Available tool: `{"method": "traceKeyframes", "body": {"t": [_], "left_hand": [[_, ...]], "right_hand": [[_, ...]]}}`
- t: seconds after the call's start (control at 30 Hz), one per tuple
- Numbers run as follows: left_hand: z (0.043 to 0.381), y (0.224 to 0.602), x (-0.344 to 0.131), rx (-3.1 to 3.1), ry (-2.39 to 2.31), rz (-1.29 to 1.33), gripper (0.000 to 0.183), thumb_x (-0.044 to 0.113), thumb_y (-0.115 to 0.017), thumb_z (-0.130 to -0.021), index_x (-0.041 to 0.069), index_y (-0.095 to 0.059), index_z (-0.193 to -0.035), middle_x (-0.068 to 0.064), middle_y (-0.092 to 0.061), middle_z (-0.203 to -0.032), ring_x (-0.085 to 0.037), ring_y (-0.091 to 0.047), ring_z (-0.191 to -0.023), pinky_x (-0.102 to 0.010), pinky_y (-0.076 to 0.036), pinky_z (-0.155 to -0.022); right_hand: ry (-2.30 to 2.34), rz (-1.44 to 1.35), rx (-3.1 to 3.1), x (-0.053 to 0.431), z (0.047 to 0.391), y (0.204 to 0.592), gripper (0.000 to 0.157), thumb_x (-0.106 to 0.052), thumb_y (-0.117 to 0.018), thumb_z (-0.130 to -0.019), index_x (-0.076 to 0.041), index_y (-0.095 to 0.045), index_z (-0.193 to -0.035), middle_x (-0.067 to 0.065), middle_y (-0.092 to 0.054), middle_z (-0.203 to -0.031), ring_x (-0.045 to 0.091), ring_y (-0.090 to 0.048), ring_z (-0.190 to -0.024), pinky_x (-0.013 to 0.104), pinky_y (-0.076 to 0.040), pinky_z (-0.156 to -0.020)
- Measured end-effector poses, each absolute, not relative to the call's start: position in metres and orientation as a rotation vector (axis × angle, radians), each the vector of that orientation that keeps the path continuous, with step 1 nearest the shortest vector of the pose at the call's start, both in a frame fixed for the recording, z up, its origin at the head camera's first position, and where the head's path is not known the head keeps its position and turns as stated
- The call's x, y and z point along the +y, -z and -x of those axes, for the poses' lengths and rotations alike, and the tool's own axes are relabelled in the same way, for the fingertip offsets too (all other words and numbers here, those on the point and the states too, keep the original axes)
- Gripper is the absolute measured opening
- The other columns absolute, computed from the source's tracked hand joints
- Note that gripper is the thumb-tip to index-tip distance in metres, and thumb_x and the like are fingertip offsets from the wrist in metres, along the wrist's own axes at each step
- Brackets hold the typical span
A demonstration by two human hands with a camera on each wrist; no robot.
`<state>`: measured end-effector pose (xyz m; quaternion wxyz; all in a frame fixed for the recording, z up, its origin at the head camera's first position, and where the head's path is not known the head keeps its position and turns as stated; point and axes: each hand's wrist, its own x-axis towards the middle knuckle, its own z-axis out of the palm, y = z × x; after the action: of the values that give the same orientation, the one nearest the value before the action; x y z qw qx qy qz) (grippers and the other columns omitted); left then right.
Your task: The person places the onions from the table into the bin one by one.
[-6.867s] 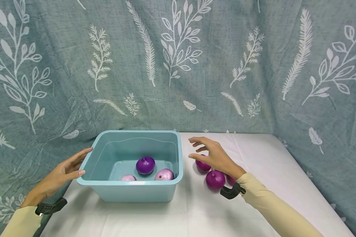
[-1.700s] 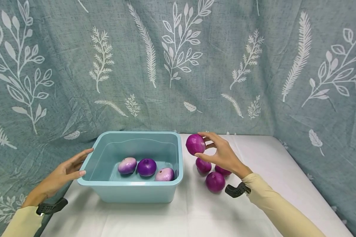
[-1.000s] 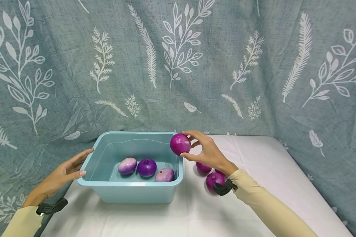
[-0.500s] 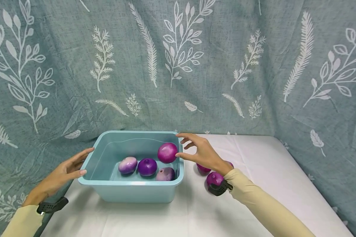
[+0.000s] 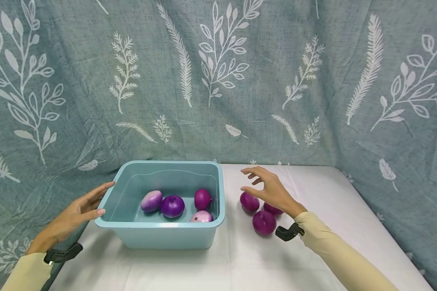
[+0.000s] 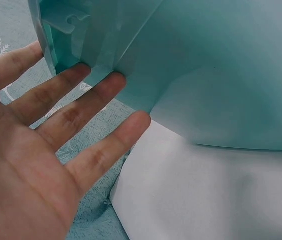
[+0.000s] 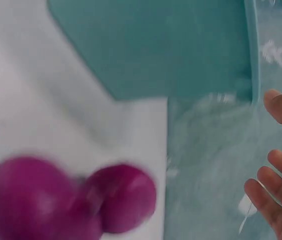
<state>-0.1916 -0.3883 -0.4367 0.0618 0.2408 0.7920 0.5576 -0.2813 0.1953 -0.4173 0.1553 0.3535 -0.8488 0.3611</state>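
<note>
A teal plastic tub [image 5: 160, 234] stands on the white-covered table. My left hand [image 5: 73, 216] rests against its left rim, fingers spread; in the left wrist view the fingers [image 6: 106, 145] lie along the tub's outer side. My right hand [image 5: 273, 192] holds nothing and hovers over the onions at the tub's right, thumb and fingers apart. Below it lie a red onion [image 5: 249, 201], another red onion [image 5: 264, 223] and a partly hidden red onion [image 5: 273, 209]. Inside the tub sit a magenta onion [image 5: 202, 199], a dark purple onion [image 5: 172, 206] and two pale purple onions [image 5: 151, 201].
A white cloth [image 5: 313, 250] covers the table, its right edge slanting toward the front. Blue-grey leaf-patterned fabric [image 5: 255, 93] hangs behind and at both sides. Each wrist carries a black strap mount [image 5: 290, 232].
My right hand carried a magenta onion left over the tub and let it go inside, then moved back right, emptied. The onions in the tub shifted slightly. The left hand stayed put.
</note>
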Motion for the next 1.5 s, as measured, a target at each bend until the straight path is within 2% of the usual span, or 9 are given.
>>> {"method": "traceKeyframes", "body": {"t": [0.33, 0.6, 0.83, 1.0, 1.3, 1.5], "left_hand": [[0.192, 0.439, -0.389, 2.412, -1.682, -0.690, 0.070, 0.000, -0.048, -0.107, 0.018, -0.018, -0.167, 0.014, -0.029, -0.160, 0.004, -0.047, -0.132, -0.028, -0.054, -0.094], [0.191, 0.439, -0.388, 2.419, -1.688, -0.672, 0.069, 0.001, -0.048, -0.108, 0.018, -0.018, -0.167, 0.004, -0.023, -0.166, 0.007, -0.045, -0.133, -0.026, -0.052, -0.095], [0.189, 0.437, -0.386, 2.429, -1.683, -0.666, 0.069, 0.001, -0.048, -0.107, 0.018, -0.018, -0.167, 0.000, -0.022, -0.167, 0.006, -0.046, -0.133, -0.025, -0.052, -0.096], [0.190, 0.437, -0.385, 2.423, -1.686, -0.657, 0.069, 0.001, -0.048, -0.108, 0.019, -0.018, -0.167, -0.002, -0.019, -0.169, 0.008, -0.043, -0.133, -0.023, -0.050, -0.097], [0.188, 0.436, -0.384, 2.411, -1.692, -0.656, 0.069, 0.001, -0.048, -0.108, 0.018, -0.018, -0.167, -0.003, -0.020, -0.168, 0.007, -0.044, -0.134, -0.024, -0.051, -0.097], [0.188, 0.434, -0.383, 2.424, -1.678, -0.656, 0.069, 0.001, -0.048, -0.108, 0.018, -0.018, -0.167, -0.013, -0.014, -0.170, 0.010, -0.041, -0.134, -0.022, -0.049, -0.096]], "right_hand": [[-0.913, -0.782, -2.602, 0.261, 0.286, 0.450, 0.056, -0.025, -0.086, -0.087, -0.013, -0.064, -0.137, 0.005, -0.065, -0.128, 0.024, -0.066, -0.105, 0.041, -0.059, -0.085], [-0.870, -0.698, -2.676, 0.292, 0.280, 0.469, 0.061, -0.026, -0.088, -0.084, -0.009, -0.064, -0.138, 0.011, -0.065, -0.131, 0.033, -0.065, -0.106, 0.048, -0.057, -0.085], [-0.858, -0.621, -2.739, 0.306, 0.276, 0.490, 0.066, -0.041, -0.087, -0.084, -0.010, -0.064, -0.138, 0.012, -0.065, -0.132, 0.036, -0.063, -0.107, 0.048, -0.055, -0.085], [-0.878, -0.566, -2.773, 0.310, 0.273, 0.500, 0.067, -0.046, -0.084, -0.086, -0.008, -0.064, -0.138, 0.015, -0.064, -0.132, 0.037, -0.065, -0.105, 0.052, -0.056, -0.084], [-0.915, -0.520, -2.814, 0.312, 0.269, 0.508, 0.066, -0.049, -0.084, -0.085, -0.009, -0.066, -0.135, 0.010, -0.070, -0.122, 0.024, -0.068, -0.097, 0.039, -0.054, -0.077], [-0.944, -0.535, -2.828, 0.313, 0.267, 0.509, 0.064, -0.048, -0.083, -0.086, -0.011, -0.066, -0.135, 0.008, -0.071, -0.116, 0.020, -0.069, -0.094, 0.037, -0.055, -0.077]]}}
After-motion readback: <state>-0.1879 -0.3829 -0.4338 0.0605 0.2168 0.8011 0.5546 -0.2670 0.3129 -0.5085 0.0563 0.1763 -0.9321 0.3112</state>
